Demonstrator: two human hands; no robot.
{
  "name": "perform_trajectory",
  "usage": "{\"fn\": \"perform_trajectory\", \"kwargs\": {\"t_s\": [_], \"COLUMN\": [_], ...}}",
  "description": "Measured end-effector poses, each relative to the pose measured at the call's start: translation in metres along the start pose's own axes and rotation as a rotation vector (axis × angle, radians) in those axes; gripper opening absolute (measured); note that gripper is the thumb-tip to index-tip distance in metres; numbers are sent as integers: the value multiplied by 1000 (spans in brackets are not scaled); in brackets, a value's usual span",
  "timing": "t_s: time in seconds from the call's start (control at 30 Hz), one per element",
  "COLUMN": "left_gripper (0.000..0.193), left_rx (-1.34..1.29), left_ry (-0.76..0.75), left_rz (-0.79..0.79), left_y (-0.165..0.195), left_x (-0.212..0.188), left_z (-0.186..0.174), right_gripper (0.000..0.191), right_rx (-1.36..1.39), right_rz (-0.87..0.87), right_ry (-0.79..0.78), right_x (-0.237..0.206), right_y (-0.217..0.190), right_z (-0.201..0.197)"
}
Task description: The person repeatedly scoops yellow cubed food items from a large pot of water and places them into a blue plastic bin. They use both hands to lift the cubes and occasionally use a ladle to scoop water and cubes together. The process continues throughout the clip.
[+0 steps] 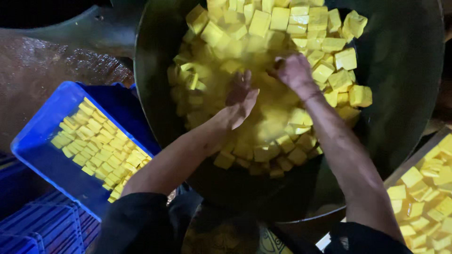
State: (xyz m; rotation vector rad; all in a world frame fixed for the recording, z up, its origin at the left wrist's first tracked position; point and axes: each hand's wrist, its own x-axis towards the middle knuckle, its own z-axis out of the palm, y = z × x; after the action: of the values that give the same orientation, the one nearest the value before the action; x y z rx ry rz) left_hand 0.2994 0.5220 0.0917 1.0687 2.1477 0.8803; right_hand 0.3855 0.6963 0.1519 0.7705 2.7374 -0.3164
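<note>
Steam is blurring the yellow cubes [282,28] floating in the big dark wok [405,70]. My left hand [241,96] is dipping in, fingers spread; my right hand [294,70] is curling, perhaps around cubes, I cannot tell. Blue crate [42,146] sitting left.

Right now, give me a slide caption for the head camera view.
Left hand and right hand reach into a dark wok of yellow cubes, blue crate alongside.

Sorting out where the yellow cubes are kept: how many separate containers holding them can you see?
3. A big dark wok in the middle, where both hands reach in; a blue crate at left; a tray at the right edge, partly cut off. Others may lie out of frame.
</note>
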Motion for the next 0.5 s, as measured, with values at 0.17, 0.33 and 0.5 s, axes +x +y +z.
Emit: {"fn": "perform_trajectory", "kwargs": {"t_s": [0.17, 0.33, 0.5], "left_gripper": [33, 38, 43], "left_rx": [358, 539, -552], "left_ry": [243, -79, -218], "left_rz": [92, 213, -117], "left_y": [1, -13, -26], "left_x": [22, 30, 53], "left_z": [-6, -24, -43], "right_gripper": [22, 25, 36], "right_rx": [-164, 661, 1205], "right_rz": [-80, -144, 74], "right_ry": [194, 276, 53], "right_x": [39, 38, 1], "right_y": [-31, -3, 20], "right_z": [21, 29, 11]}}
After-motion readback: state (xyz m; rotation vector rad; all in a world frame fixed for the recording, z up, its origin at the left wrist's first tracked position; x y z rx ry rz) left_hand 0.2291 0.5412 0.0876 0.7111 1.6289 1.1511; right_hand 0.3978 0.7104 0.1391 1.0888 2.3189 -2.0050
